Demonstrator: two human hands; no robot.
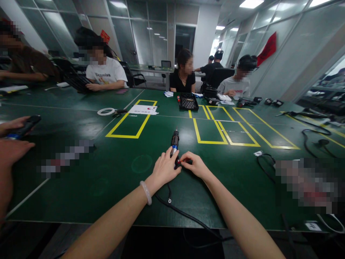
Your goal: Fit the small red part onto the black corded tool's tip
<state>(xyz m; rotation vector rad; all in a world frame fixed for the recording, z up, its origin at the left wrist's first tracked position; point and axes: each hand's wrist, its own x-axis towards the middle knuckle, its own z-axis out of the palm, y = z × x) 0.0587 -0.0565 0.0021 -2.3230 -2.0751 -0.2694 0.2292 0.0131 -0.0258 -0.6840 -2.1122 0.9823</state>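
Note:
An electric screwdriver (pixel 175 139), black with a blue and silver band, lies on the green table with its thin bit pointing away from me. My left hand (pixel 166 166), with a pale bangle at the wrist, is closed over its rear body. On the right side of the tool, my right hand (pixel 192 163) pinches a small red part at the fingertips; its kind is too small to tell. A black cable (pixel 185 214) runs from beneath my left hand to the table's front edge. Beside it hangs a short lead ending in a ring terminal (pixel 169 200).
Yellow tape rectangles (pixel 122 136) mark the green table (pixel 113 205). A black parts tray (pixel 188 109) stands at the far side, with a white coiled cable (pixel 106 112) to its left. Another person's hands (pixel 16 138) hold a similar tool at left. Several people sit opposite.

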